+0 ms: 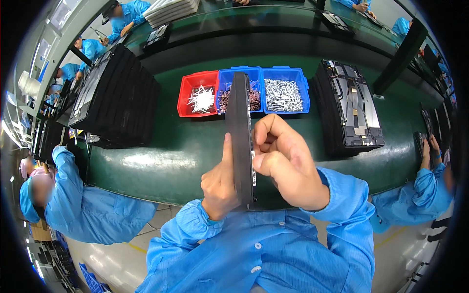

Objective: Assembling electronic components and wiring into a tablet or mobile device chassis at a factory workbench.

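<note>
Black slab (pixel 238 136), probably stiff, fragile; best held by rim (pixel 253 180). Left hand (pixel 218 188) clamped on it; right hand (pixel 290 168): closure unclear.

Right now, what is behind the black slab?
Behind the slab are the middle bin, with small brown parts showing either side, and green table. Whatever lies directly behind the slab is covered.

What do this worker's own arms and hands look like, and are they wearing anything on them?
The left hand and right hand are bare, with no gloves visible. Both arms wear long, loose, bright blue sleeves, creased and gathered near the wrists. No cables or markings show on them.
</note>
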Demonstrator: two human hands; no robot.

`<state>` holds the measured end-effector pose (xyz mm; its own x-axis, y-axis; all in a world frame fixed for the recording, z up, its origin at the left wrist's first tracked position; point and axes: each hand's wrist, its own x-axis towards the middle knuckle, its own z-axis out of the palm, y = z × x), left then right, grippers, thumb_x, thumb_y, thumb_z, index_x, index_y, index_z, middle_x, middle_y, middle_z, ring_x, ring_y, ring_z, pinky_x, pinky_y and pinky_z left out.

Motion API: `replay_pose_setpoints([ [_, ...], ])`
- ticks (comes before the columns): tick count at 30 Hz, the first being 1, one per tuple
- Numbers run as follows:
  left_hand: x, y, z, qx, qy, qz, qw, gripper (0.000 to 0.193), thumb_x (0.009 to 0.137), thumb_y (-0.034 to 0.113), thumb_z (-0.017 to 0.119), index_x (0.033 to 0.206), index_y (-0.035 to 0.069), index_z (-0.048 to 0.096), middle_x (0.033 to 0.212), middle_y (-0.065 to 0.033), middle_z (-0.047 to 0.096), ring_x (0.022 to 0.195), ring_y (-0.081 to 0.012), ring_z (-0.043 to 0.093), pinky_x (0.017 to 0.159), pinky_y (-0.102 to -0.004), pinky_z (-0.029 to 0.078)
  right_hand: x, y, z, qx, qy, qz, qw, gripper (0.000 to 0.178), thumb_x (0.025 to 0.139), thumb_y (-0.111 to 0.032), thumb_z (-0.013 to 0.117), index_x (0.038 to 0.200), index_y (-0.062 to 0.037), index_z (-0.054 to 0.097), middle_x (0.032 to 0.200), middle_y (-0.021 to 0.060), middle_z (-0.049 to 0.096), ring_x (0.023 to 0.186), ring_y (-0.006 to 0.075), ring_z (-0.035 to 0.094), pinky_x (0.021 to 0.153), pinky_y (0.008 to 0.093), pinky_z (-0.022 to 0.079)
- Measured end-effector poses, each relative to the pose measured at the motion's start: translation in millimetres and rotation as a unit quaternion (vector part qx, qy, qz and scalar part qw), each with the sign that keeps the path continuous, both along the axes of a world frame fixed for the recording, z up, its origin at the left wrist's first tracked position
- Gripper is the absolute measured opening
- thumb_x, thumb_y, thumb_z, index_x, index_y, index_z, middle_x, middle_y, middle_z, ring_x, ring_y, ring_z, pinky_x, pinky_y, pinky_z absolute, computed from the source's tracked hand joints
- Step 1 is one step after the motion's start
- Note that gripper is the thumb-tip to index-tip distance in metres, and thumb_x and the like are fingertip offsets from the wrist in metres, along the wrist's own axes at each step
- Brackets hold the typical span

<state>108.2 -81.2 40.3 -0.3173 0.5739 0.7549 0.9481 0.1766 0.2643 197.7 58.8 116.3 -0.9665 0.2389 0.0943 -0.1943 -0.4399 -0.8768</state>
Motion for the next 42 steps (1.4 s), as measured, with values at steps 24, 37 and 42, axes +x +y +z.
replay_pose_setpoints([
  [24, 10, -23, 25, 0.26, -0.501, -0.077, 0.822, 0.036, 0.09, 0.008, 0.071, 0.122, -0.003, 0.061, 0.11, -0.0089, 0.066, 0.093, -0.0163, 0.063, 0.083, -0.0314, 0.052, 57, 67, -16, 0.53, 0.113, -0.259, 0.799, 0.037, 0.089, -0.01, 0.07, 0.121, 0.0086, 0.062, 0.12, 0.0228, 0.062, 0.109, 0.0335, 0.062, 0.096, 0.0389, 0.049],
  [37, 37, 110, 20, 0.001, -0.517, -0.353, 0.78, 0.052, 0.105, 0.029, 0.056, 0.14, -0.006, 0.041, 0.109, -0.0228, 0.072, 0.099, -0.0327, 0.072, 0.082, -0.0416, 0.056, 137, 127, -26, 0.188, -0.104, -0.37, 0.904, 0.051, 0.101, -0.014, 0.062, 0.144, 0.0097, 0.048, 0.13, 0.0149, 0.066, 0.114, 0.0169, 0.064, 0.101, 0.0282, 0.048],
  [42, 45, 179, 16, -0.077, -0.461, -0.26, 0.845, 0.067, 0.102, 0.025, 0.05, 0.142, -0.025, 0.028, 0.092, -0.0338, 0.069, 0.083, -0.0491, 0.068, 0.075, -0.0521, 0.054, 144, 187, -25, 0.23, -0.141, -0.396, 0.878, 0.048, 0.101, -0.014, 0.062, 0.142, 0.0096, 0.051, 0.124, 0.0154, 0.069, 0.106, 0.0152, 0.067, 0.094, 0.0267, 0.051],
])
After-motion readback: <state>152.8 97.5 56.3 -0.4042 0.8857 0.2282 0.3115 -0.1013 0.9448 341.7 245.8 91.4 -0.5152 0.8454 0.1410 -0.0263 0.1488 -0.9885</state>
